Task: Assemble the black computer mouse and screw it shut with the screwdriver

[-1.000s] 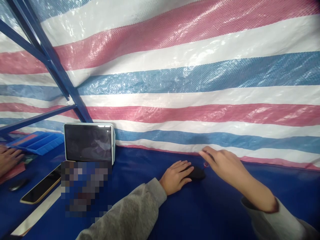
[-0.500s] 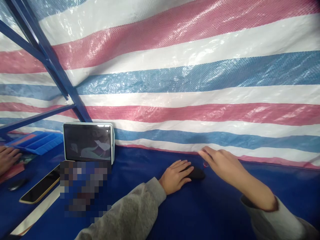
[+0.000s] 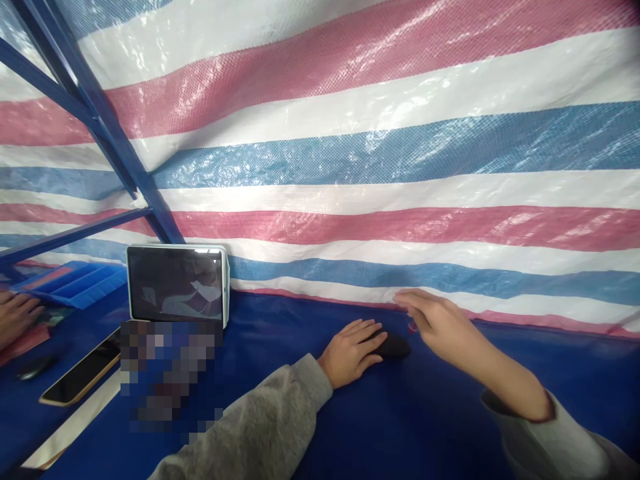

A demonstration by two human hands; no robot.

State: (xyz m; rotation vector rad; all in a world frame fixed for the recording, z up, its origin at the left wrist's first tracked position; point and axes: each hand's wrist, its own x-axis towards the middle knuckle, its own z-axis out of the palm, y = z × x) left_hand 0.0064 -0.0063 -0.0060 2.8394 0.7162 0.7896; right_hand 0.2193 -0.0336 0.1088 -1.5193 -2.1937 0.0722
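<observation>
My left hand (image 3: 351, 353) lies over one end of a black computer mouse (image 3: 394, 346) on the blue table, fingers stretched across it and holding it down. Just beyond the mouse's other end, my right hand (image 3: 443, 323) is raised a little, thumb and fingers brought together in a pinch. Below those fingers shows a small red object (image 3: 412, 327); most of it is hidden behind the hand, so its kind cannot be made out.
A tablet (image 3: 176, 283) in a pale case stands at the left, with a phone (image 3: 83, 370) lying near it. Farther left are a blue compartment tray (image 3: 85, 283), a dark mouse-like object (image 3: 37, 367) and another person's hand (image 3: 17, 319). Striped sheeting (image 3: 400, 227) hangs behind the table.
The fingers of my right hand have shifted and turned slightly, with the wrist staying about where it was. My left hand and the mouse have not visibly moved.
</observation>
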